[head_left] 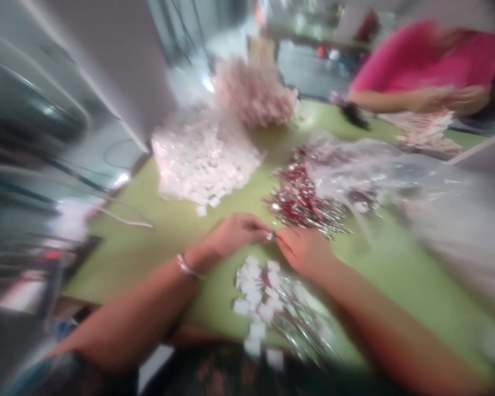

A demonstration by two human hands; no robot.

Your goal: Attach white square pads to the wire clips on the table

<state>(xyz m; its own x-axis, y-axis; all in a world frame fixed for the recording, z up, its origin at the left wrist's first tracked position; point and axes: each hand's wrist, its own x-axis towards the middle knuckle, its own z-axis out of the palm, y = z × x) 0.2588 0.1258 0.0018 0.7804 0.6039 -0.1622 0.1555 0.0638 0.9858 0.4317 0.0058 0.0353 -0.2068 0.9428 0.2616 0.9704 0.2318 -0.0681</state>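
The picture is smeared by motion. My left hand [235,234] and my right hand [303,250] meet over the green table [148,242], fingertips pinched together on a small white piece [269,236]. Just below them lies a small heap of white square tags with silvery pieces [268,300]. A pile of red and silver pieces [301,201] lies right beyond my right hand. A silver bangle [186,267] circles my left wrist.
A clear bag of white tags [204,157] and a pinkish heap [253,91] lie farther back. Crumpled clear plastic [416,187] covers the right side. A person in a pink top [421,60] works at the far right corner. A grey panel [119,66] stands at left.
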